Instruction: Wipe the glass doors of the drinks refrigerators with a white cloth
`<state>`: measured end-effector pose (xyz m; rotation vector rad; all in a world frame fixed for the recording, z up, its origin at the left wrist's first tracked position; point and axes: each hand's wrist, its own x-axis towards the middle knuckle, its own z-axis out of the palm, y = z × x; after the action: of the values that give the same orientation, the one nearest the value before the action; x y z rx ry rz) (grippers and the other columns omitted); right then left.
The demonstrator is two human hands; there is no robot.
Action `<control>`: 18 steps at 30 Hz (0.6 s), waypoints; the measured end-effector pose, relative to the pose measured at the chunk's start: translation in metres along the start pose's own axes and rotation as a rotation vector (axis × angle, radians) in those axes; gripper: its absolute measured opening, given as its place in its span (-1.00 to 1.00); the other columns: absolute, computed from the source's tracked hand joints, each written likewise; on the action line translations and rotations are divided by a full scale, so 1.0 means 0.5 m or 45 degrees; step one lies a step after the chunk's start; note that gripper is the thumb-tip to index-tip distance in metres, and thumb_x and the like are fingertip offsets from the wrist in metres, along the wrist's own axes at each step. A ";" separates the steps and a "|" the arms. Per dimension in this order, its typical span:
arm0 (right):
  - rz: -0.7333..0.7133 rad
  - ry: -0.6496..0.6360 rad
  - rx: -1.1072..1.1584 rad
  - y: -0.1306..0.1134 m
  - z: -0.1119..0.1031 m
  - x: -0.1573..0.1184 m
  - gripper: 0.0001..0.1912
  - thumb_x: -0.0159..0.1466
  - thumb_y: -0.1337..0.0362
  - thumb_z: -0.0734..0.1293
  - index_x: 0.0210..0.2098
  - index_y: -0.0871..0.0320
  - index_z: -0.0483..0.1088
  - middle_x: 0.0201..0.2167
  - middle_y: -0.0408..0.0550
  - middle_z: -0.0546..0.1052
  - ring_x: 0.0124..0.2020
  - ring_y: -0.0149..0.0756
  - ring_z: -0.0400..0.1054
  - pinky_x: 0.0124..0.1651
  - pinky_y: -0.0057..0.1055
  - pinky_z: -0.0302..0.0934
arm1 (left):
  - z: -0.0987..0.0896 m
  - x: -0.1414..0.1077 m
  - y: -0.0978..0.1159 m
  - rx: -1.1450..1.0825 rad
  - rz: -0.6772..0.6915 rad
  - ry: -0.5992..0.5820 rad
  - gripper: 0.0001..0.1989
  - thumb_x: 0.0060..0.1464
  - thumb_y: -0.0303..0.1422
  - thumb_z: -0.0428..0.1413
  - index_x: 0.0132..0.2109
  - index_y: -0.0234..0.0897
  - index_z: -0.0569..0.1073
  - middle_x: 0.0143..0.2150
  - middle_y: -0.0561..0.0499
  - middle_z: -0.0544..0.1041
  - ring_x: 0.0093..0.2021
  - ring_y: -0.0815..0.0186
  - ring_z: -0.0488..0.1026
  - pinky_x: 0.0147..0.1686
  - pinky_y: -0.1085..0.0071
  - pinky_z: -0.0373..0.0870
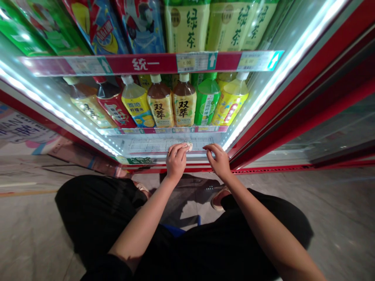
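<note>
My left hand point(176, 160) is closed on a small crumpled white cloth or tissue point(189, 146), pinched at its fingertips. It is at the front edge of the lowest level of a lit drinks cooler, over a white wire rack point(158, 144). To its right, my right hand point(218, 160) hovers by the same edge with loosely bent fingers. A small gap shows between its thumb and fingers, and I see nothing in it. Just above the hands, a shelf carries a row of bottled drinks, among them a brown tea bottle point(184, 103) and a green bottle point(208, 102).
An upper shelf with a red price strip point(140, 63) holds large green tea bottles point(187, 27) and blue cartons or bottles. Bright light strips run down both sides. The red-framed door point(293, 121) stands to the right. My knees flank the cooler's base, above a grey tiled floor point(331, 203).
</note>
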<state>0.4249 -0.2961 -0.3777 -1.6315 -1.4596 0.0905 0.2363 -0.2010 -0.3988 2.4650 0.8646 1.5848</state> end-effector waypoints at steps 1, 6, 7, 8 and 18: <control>-0.002 -0.006 0.001 0.000 0.001 0.001 -0.75 0.45 0.27 0.23 -0.13 0.02 0.57 -0.15 0.02 0.66 -0.05 -0.05 0.56 0.07 -0.13 0.43 | 0.000 -0.004 -0.004 0.002 0.006 -0.025 -0.72 0.36 -0.57 0.13 0.01 -0.13 0.64 0.00 -0.06 0.68 0.06 0.17 0.60 0.11 0.14 0.59; -0.016 -0.014 0.001 0.001 0.007 0.004 -0.75 0.45 0.27 0.22 -0.12 0.02 0.56 -0.15 0.03 0.66 -0.05 -0.04 0.56 0.06 -0.12 0.43 | -0.007 -0.014 -0.017 -0.014 -0.017 -0.013 -0.72 0.35 -0.58 0.13 0.00 -0.14 0.63 -0.02 -0.05 0.68 0.04 0.18 0.61 0.11 0.14 0.60; -0.019 -0.012 0.001 0.000 0.008 0.004 -0.75 0.46 0.27 0.22 -0.12 0.03 0.56 -0.15 0.04 0.66 -0.05 -0.04 0.56 0.06 -0.12 0.42 | -0.010 -0.012 -0.017 -0.008 -0.039 0.010 -0.73 0.35 -0.58 0.13 0.00 -0.13 0.63 -0.02 -0.05 0.68 0.05 0.18 0.62 0.12 0.12 0.59; -0.024 -0.011 0.002 0.000 0.009 0.004 -0.74 0.46 0.27 0.22 -0.12 0.03 0.56 -0.15 0.04 0.66 -0.05 -0.05 0.56 0.05 -0.12 0.42 | -0.012 -0.008 -0.017 -0.001 -0.054 0.032 -0.73 0.36 -0.57 0.13 0.01 -0.13 0.63 -0.01 -0.05 0.68 0.05 0.19 0.62 0.13 0.11 0.59; -0.042 -0.074 0.014 -0.012 0.027 0.013 -0.73 0.47 0.24 0.21 -0.12 0.05 0.56 -0.15 0.06 0.65 -0.06 -0.03 0.56 0.07 -0.10 0.43 | -0.038 -0.003 -0.046 0.004 0.027 -0.066 -0.73 0.37 -0.56 0.12 0.00 -0.13 0.63 -0.02 -0.04 0.68 0.04 0.20 0.60 0.11 0.15 0.60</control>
<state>0.4143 -0.2840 -0.3785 -1.6072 -1.5267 0.1276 0.2103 -0.1866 -0.3995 2.5140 0.8369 1.5194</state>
